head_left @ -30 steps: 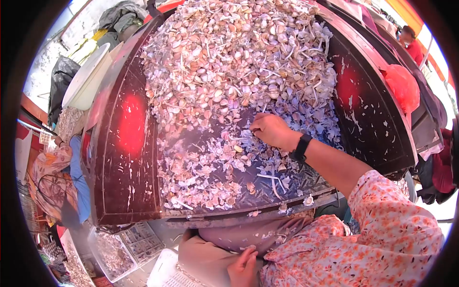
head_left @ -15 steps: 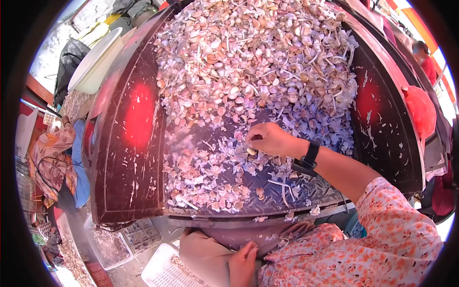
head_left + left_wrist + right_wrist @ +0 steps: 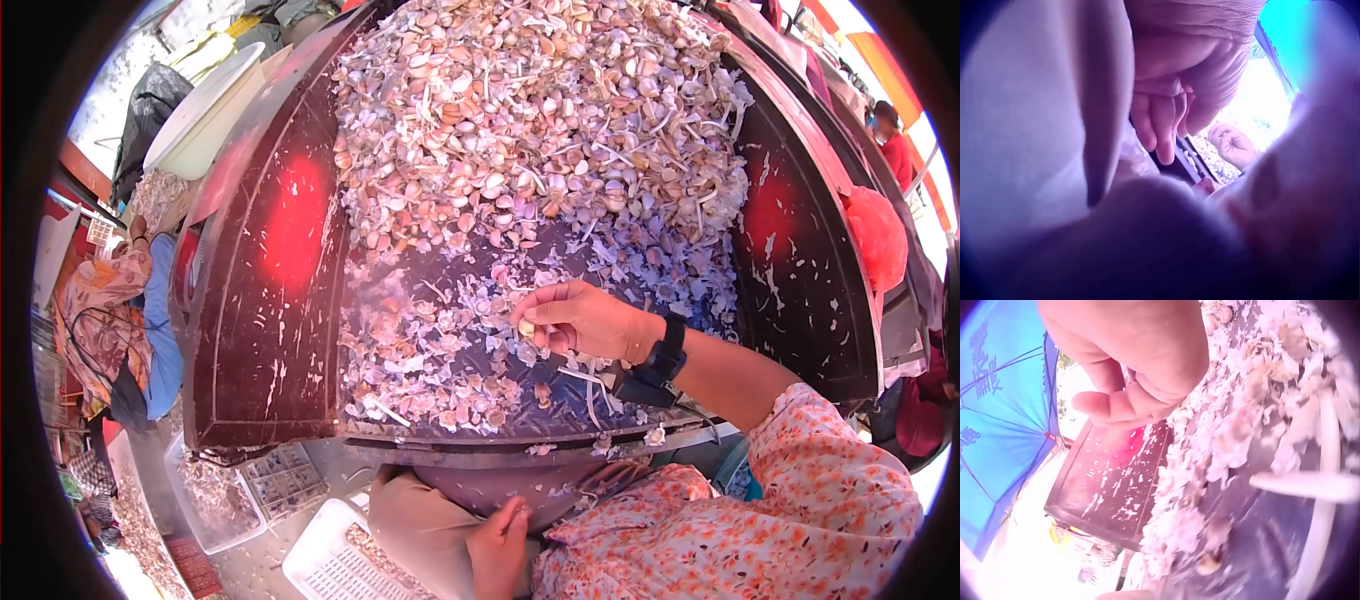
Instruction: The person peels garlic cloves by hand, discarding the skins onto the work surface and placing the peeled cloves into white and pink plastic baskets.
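Over the near part of the metal bed, my right hand [image 3: 600,322] pinches a small yellowish garlic clove [image 3: 526,329] at the fingertips. Its curled fingers [image 3: 1125,407] hide the clove in the right wrist view. A large heap of garlic cloves [image 3: 500,110], mixed with papery skins, fills the far part of the bed. Loose skins [image 3: 440,370] lie scattered to the left of the right hand. On my lap rests the left hand [image 3: 497,548], its fingers loosely bent; those fingers [image 3: 1163,128] hang down in the left wrist view with nothing seen between them.
Dark red side panels, one on the left [image 3: 270,330] and one on the right [image 3: 800,290], flank the bed. A white plastic basket [image 3: 325,560] and a clear bin [image 3: 190,500] stand below left. A red plastic bag [image 3: 877,240] hangs at right. Another person's patterned clothing [image 3: 105,310] shows at left.
The right hand has come nearer the body from the edge of the heap. The yellowish clove, earlier lying among the skins, is now between its fingertips. The left hand stays on the lap.
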A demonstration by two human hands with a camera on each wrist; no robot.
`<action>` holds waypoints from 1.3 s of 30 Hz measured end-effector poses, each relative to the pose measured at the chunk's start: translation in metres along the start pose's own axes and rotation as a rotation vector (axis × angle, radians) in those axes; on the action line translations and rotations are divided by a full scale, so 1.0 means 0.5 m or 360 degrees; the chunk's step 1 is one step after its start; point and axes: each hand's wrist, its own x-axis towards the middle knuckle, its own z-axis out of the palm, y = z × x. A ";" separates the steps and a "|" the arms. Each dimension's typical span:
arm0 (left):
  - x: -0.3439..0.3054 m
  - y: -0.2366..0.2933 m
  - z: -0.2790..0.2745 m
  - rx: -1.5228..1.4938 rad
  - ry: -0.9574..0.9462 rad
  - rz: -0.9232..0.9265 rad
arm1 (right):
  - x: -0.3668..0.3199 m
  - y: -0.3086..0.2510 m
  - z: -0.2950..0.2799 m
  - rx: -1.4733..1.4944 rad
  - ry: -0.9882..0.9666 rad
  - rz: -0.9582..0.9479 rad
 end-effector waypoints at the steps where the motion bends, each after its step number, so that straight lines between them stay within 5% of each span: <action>1: 0.004 0.016 -0.002 -0.0027 0.0084 0.0091 | -0.009 0.011 0.009 0.0135 -0.0031 0.0030; 7: 0.064 0.207 0.017 0.0200 0.0529 0.0741 | -0.086 0.071 0.125 0.0549 -0.0106 0.0310; 9: 0.093 0.213 0.026 0.0661 0.0639 0.1230 | -0.106 0.092 0.155 0.0592 -0.0077 0.0383; 13: 0.089 0.197 0.021 0.0842 0.0664 0.1220 | -0.119 0.092 0.164 0.0102 0.0000 0.0367; 14: 0.082 0.191 0.016 0.0532 0.0574 0.1002 | -0.117 0.080 0.161 0.0107 -0.0006 0.0382; 16: 0.069 0.186 0.009 0.0228 0.0502 0.0759 | -0.098 0.051 0.151 -0.0441 0.0203 0.0128; 18: 0.057 0.198 -0.001 -0.0737 0.0419 0.0640 | -0.032 0.036 0.083 -0.0515 0.0343 -0.0138; 22: 0.028 0.189 -0.010 -0.0876 0.0474 0.0668 | 0.123 -0.012 -0.026 -0.1519 0.0504 -0.0922; 25: -0.005 0.180 -0.016 -0.0824 0.0622 0.0505 | 0.190 -0.028 -0.055 -0.1873 0.0642 -0.0594; 33: -0.084 0.105 -0.046 -0.0689 0.1033 0.0325 | 0.173 -0.017 -0.046 -0.2588 0.0469 -0.0310; 39: -0.215 0.076 -0.109 -0.0572 0.1654 0.0267 | 0.215 0.004 -0.109 -0.2595 0.0352 -0.0674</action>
